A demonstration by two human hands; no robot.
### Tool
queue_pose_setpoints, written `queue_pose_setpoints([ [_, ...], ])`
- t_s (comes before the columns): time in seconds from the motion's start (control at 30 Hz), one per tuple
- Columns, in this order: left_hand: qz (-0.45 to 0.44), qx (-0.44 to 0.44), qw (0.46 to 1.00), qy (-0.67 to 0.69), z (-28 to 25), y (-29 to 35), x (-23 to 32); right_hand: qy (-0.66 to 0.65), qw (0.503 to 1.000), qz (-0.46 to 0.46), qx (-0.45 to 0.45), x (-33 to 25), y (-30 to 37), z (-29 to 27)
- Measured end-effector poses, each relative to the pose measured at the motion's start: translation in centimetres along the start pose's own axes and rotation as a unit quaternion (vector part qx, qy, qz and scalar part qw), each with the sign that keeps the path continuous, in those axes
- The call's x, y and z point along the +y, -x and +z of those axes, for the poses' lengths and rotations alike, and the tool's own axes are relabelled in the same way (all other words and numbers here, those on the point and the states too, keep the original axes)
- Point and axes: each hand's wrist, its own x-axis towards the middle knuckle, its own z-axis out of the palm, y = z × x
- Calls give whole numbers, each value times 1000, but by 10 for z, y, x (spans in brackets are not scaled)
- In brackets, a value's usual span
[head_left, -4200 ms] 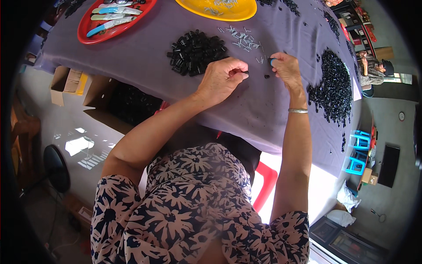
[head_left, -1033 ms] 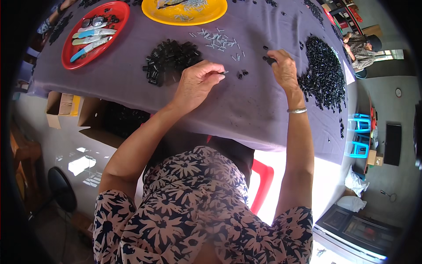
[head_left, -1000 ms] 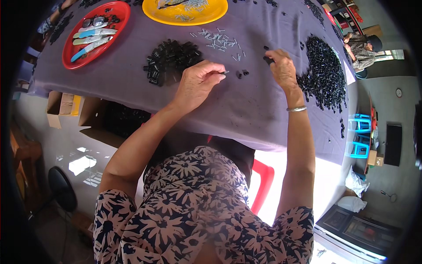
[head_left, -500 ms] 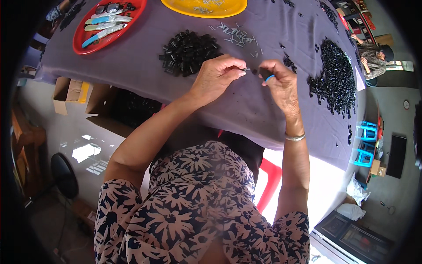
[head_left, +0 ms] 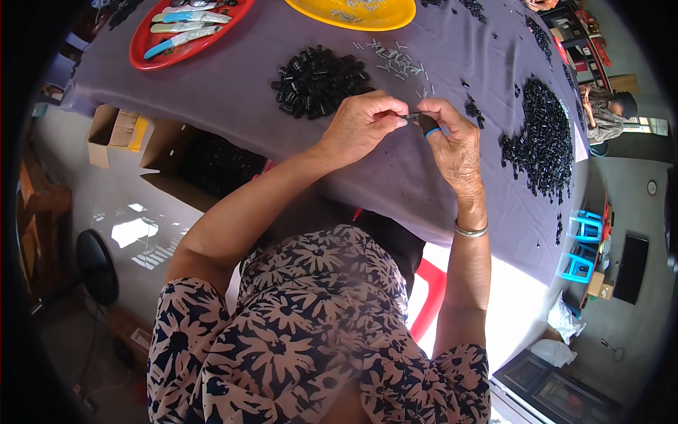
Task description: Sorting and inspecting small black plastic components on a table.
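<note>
Over the near part of the table, my left hand (head_left: 367, 124) and my right hand (head_left: 453, 145) meet fingertip to fingertip. Thumb and forefinger of the left pinch a small dark part with a greyish glint, perhaps a metal pin; its shape is mostly covered. The right hand is closed too, its fingertips pressed at the same spot, and what it grips is too small to name. A black finger cot (head_left: 428, 125) with a blue rim sits on one right-hand digit. Just beyond lie loose grey pins (head_left: 400, 65) and a pile of black cylindrical parts (head_left: 311, 88).
A purple-grey cloth (head_left: 226, 85) covers the table. A red tray (head_left: 150, 65) with blue- and white-handled tools stands far left, a yellow tray (head_left: 346, 25) at the back. Small black pieces (head_left: 540, 141) heap at the right. Below the left edge is an open carton (head_left: 161, 152). Another person (head_left: 600, 116) is far right.
My two hands have come together; the gap between their fingertips has closed. The view has shifted slightly, so the table things appear a little farther right.
</note>
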Motion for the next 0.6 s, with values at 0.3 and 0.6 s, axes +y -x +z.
queue_pose_setpoints([
  [0.3,-43,9,998,37,1,-1,1,-13,998,3,-67,3,-9,-4],
  [0.6,-16,-25,998,50,0,0,0,-59,997,12,-57,-1,-8,-5],
])
